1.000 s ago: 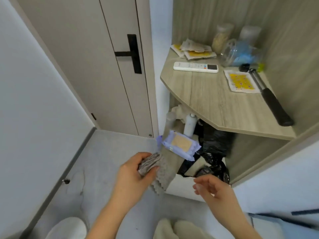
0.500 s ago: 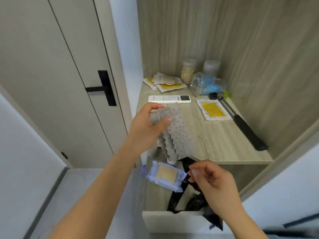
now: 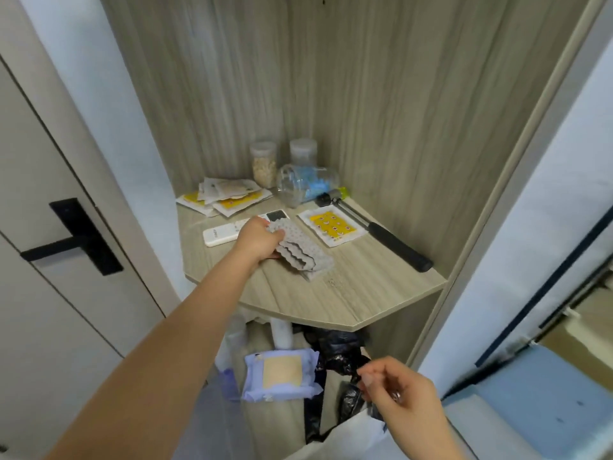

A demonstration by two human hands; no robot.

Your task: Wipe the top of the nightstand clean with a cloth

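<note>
Nightstand top (image 3: 335, 295): light wood-grain corner surface, set against 2 panelled walls.
Tool (image 3: 394, 244): black handle, lying along the right wall edge.
Cloth (image 3: 300, 252): grey, dotted, scalloped edges, folded; resting on the top near its middle, between the remote and a yellow packet (image 3: 331, 227).
Left hand (image 3: 257, 240): gripping the cloth's left end, thumb on top.
Right hand (image 3: 403, 398): below the top, fingers loosely curled, nothing seen held.
Remote (image 3: 220, 234): white, partly under the left hand.
Jars (image 3: 263, 164): 2, upright at the back corner.
</note>
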